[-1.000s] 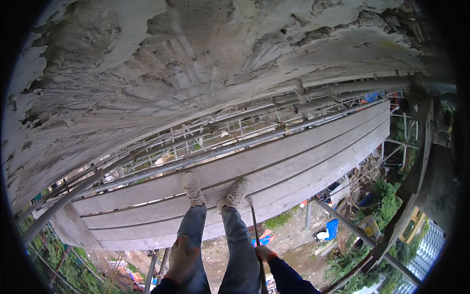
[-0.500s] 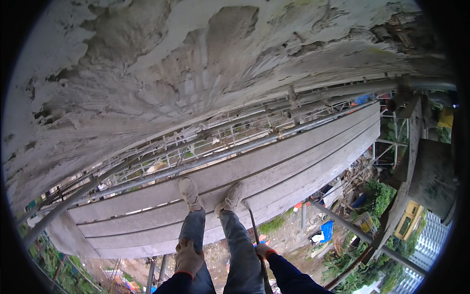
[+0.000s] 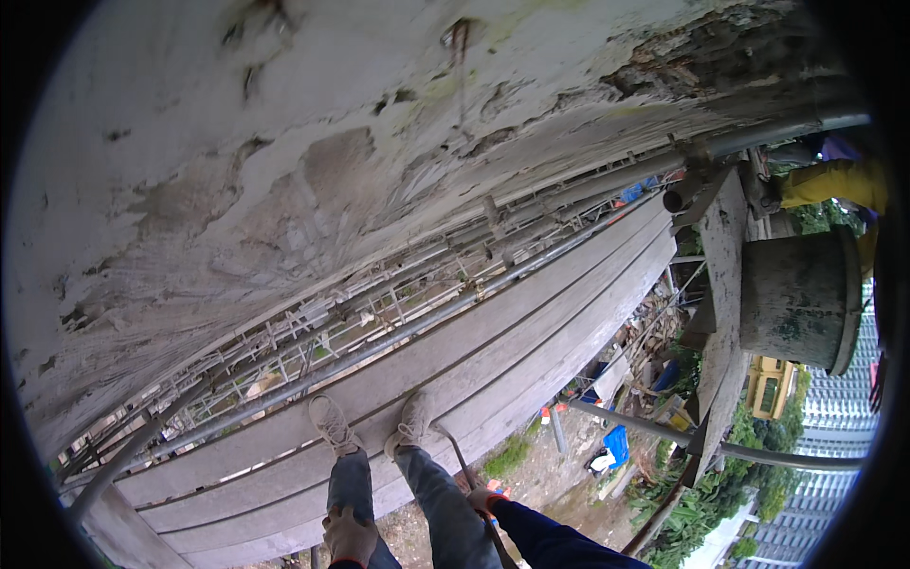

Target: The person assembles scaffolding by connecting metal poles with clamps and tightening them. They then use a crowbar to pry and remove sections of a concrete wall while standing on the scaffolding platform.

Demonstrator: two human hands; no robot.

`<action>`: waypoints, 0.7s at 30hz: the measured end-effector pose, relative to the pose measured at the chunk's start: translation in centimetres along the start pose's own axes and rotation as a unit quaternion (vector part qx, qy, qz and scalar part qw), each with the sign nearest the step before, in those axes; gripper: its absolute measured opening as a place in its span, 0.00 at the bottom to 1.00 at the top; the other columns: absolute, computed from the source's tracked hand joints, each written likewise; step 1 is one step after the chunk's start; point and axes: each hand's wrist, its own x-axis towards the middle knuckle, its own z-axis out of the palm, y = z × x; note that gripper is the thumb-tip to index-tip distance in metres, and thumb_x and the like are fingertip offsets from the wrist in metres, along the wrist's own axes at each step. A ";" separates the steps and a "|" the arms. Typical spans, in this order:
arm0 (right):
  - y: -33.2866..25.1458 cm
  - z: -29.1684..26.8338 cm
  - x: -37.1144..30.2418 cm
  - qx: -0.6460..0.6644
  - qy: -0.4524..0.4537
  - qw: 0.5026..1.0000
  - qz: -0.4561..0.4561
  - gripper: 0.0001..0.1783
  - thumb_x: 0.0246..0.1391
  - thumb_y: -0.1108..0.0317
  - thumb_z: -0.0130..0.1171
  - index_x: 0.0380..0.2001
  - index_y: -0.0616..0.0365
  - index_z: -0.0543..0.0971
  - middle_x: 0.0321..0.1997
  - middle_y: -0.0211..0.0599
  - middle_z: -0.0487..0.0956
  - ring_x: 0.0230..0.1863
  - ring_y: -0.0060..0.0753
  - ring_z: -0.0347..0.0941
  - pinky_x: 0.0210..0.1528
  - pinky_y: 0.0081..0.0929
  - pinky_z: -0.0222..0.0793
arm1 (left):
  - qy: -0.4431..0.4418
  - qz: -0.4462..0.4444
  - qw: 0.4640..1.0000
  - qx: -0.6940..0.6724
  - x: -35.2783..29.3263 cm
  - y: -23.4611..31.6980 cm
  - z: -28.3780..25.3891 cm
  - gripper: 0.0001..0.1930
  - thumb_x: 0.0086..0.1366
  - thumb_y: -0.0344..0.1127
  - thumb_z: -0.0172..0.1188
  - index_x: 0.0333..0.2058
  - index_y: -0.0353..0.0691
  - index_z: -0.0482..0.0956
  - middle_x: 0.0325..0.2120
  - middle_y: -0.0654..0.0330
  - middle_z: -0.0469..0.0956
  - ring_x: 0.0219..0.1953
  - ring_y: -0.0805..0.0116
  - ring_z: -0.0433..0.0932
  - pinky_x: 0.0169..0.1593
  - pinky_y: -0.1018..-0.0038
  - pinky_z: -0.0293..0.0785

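Observation:
My left hand [image 3: 349, 539], in a pale work glove with an orange cuff, lies over my left knee, its fingers spread on the jeans [image 3: 349, 488]. My right hand [image 3: 485, 501], cuffed in orange too, is closed round a long thin dark bar [image 3: 459, 457] beside my right leg. The bar's bent far end comes close to my right shoe [image 3: 413, 419]; its near end runs out past the lower edge. Both shoes, the left one [image 3: 332, 424] included, stand on a plank platform [image 3: 531, 322]. Ahead rises a rough wall [image 3: 284, 199] with chipped plaster.
Scaffold tubes [image 3: 379, 343] run between platform and wall. At right, a large dark bucket [image 3: 796, 299] stands on a higher board [image 3: 725, 247]. Beyond it shows another person's yellow-clothed limb [image 3: 825, 183]. Far below lie the ground [image 3: 559, 493], rubble, a blue sheet [image 3: 616, 446] and a yellow machine [image 3: 770, 387].
My view has swung to the right, showing more of the bucket, and the other person's yellow clothing is now clearer. Both hands keep their places, on the knee and on the bar.

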 end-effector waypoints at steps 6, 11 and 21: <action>0.8 -0.8 0.9 0.187 0.014 0.979 0.075 0.22 0.61 0.52 0.56 0.31 0.61 0.86 0.26 0.45 0.84 0.27 0.43 0.83 0.29 0.44 0.77 | 0.092 0.027 0.994 0.050 0.3 0.4 -0.7 0.21 0.60 0.46 0.63 0.47 0.40 0.84 0.51 0.46 0.81 0.53 0.48 0.79 0.51 0.58 0.79; -0.8 -4.4 -0.8 0.254 0.054 0.966 0.012 0.15 0.60 0.58 0.55 0.30 0.56 0.84 0.26 0.42 0.82 0.23 0.40 0.79 0.27 0.46 0.78 | 0.055 0.052 0.997 0.010 0.9 0.3 -1.2 0.24 0.64 0.50 0.56 0.53 0.42 0.81 0.51 0.43 0.80 0.55 0.41 0.77 0.60 0.51 0.74; -2.5 -6.3 -7.6 0.036 0.091 0.995 -0.030 0.12 0.43 0.68 0.67 0.34 0.58 0.87 0.28 0.43 0.86 0.29 0.47 0.83 0.31 0.39 0.77 | 0.087 0.096 0.992 -0.005 -1.3 1.0 -1.3 0.24 0.62 0.55 0.58 0.48 0.45 0.85 0.51 0.49 0.83 0.54 0.45 0.81 0.56 0.53 0.77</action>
